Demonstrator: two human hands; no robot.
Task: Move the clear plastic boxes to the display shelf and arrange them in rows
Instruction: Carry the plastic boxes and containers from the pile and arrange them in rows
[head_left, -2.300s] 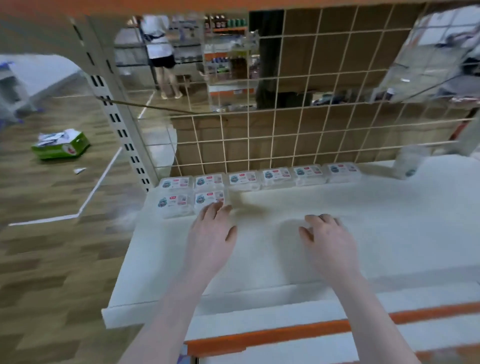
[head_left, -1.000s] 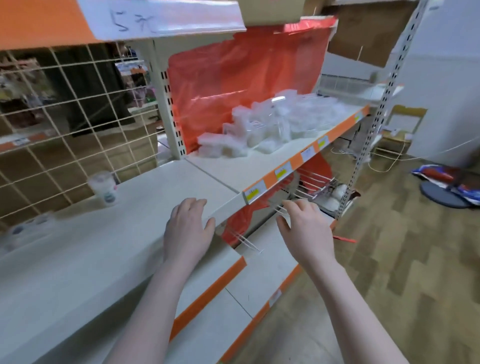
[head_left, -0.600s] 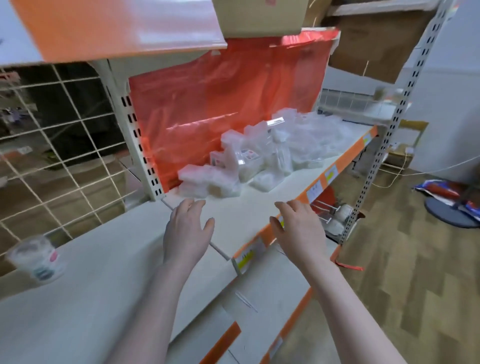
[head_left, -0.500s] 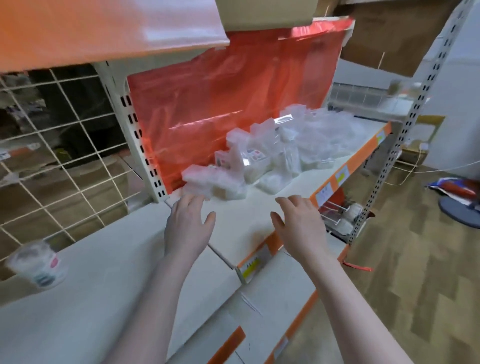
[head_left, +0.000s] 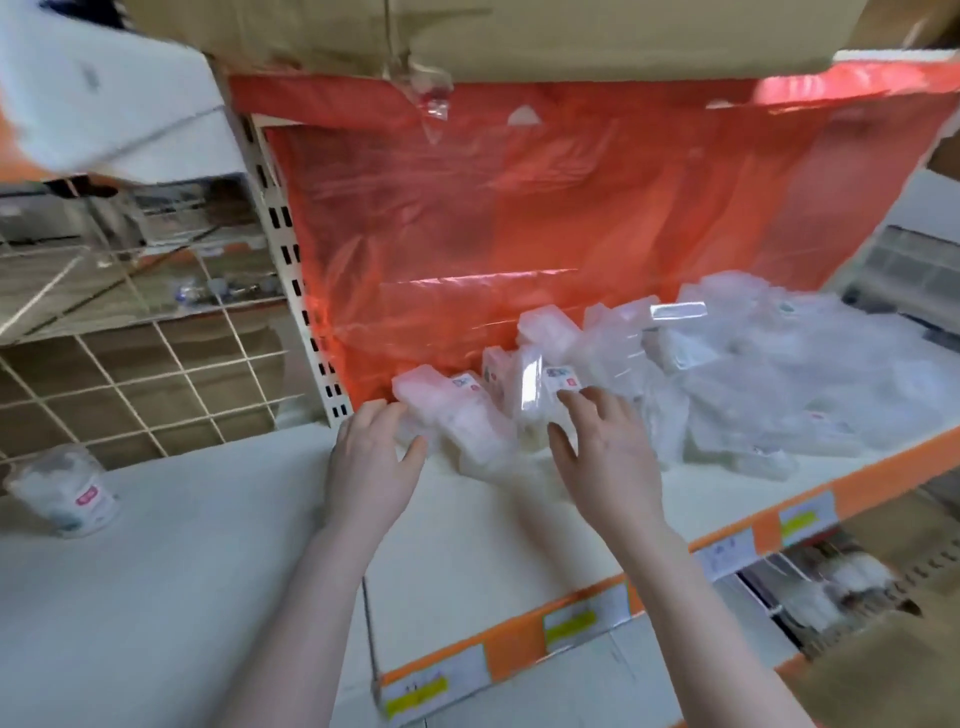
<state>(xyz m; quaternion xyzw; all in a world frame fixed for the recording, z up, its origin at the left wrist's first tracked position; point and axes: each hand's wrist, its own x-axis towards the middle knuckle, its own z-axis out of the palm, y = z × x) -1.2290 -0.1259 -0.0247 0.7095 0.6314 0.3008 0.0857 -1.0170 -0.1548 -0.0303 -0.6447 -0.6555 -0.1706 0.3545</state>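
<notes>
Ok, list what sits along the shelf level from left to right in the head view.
Round tub with a pink label → perforated upright post → left hand → right hand → loose pile of clear plastic boxes.

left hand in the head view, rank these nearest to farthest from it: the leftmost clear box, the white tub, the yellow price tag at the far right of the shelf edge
1. leftmost clear box, at the left hand's fingertips.
2. white tub, off to the left on the neighbouring shelf.
3. yellow price tag, far right on the orange shelf edge.
</notes>
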